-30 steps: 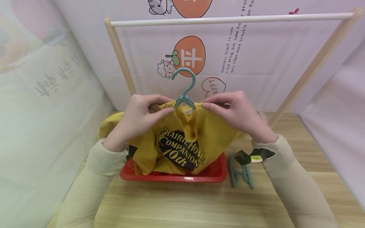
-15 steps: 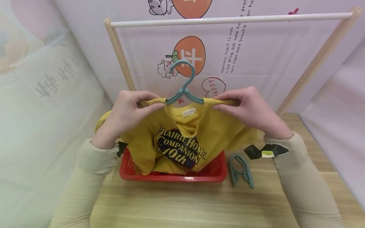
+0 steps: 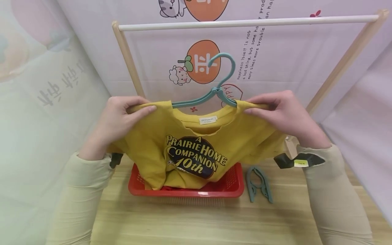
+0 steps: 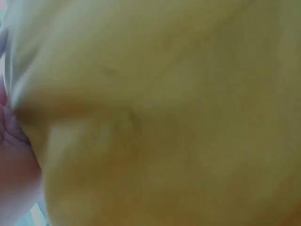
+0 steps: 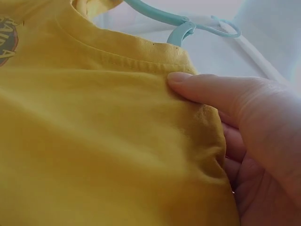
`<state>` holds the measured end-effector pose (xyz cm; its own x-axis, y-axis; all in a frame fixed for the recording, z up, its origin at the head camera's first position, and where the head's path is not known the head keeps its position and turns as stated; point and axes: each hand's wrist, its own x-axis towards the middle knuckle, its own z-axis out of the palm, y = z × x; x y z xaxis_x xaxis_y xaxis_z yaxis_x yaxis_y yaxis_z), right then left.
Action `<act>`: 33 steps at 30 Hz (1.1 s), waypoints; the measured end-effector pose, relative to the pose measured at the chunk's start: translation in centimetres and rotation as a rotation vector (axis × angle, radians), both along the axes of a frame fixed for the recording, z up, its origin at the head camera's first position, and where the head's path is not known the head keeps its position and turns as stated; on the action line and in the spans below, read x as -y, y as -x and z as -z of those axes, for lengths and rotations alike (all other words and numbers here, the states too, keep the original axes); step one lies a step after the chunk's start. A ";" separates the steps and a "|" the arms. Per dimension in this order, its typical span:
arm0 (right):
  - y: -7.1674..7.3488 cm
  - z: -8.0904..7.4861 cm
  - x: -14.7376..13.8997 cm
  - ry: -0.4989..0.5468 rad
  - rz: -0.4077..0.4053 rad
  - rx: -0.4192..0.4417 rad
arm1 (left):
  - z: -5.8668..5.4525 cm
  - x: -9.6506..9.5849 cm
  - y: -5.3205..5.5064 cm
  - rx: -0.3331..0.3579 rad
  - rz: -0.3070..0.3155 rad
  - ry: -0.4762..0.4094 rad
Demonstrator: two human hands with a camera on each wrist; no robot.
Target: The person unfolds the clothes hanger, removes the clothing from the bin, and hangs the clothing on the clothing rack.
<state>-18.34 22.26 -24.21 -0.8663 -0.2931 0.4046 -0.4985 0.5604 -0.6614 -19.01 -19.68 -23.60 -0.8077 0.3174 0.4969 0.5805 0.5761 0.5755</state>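
Note:
A yellow T-shirt [image 3: 199, 136] with a dark printed badge hangs spread between both hands, its lower part in the red basket. My left hand [image 3: 122, 119] pinches the shirt's left shoulder, thumb in front. On the other shoulder, my right hand [image 3: 278, 114] pinches the cloth beside the collar; the right wrist view shows the thumb of this hand [image 5: 263, 117] flat on the fabric. Inside the neck sits a teal folding hanger [image 3: 217, 90], its arms spread under the shoulders and its hook upright, leaning right. Yellow cloth [image 4: 164, 117] fills most of the left wrist view.
The red basket [image 3: 186, 193] stands on the wooden table [image 3: 196, 217]. To its right lies a second teal folding hanger [image 3: 259, 185], folded. Behind the hands rises a rack with a white rod [image 3: 245, 23] and wooden posts [image 3: 128, 58]. Printed white sheets [image 3: 36, 136] enclose the space.
Both hands have moved apart, spreading the shirt's shoulders and collar. The hanger's folded arms have swung out inside the neck, and its hook has risen and shifted right.

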 end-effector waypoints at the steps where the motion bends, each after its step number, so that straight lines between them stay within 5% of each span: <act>1: 0.0 0.0 -0.2 0.000 0.000 -0.004 | 0.0 0.2 0.0 0.003 0.003 -0.006; 10: -0.1 -0.1 -1.2 0.022 -0.015 -0.034 | -0.4 0.6 -0.2 -0.060 -0.008 0.013; 14: -0.3 -0.1 -0.7 0.014 -0.004 -0.027 | -0.4 -0.8 -0.2 -0.069 0.064 0.072; 19: -0.4 -0.2 -0.1 -0.023 0.009 -0.009 | 0.2 -2.2 0.2 -0.139 0.144 0.032; 27: 0.1 -0.7 -2.4 -0.029 0.022 -0.027 | -0.5 -1.0 0.2 -0.169 0.073 -0.065; 33: -0.1 -1.0 -3.0 -0.033 -0.014 0.001 | -1.0 -0.6 0.2 -0.131 0.044 -0.081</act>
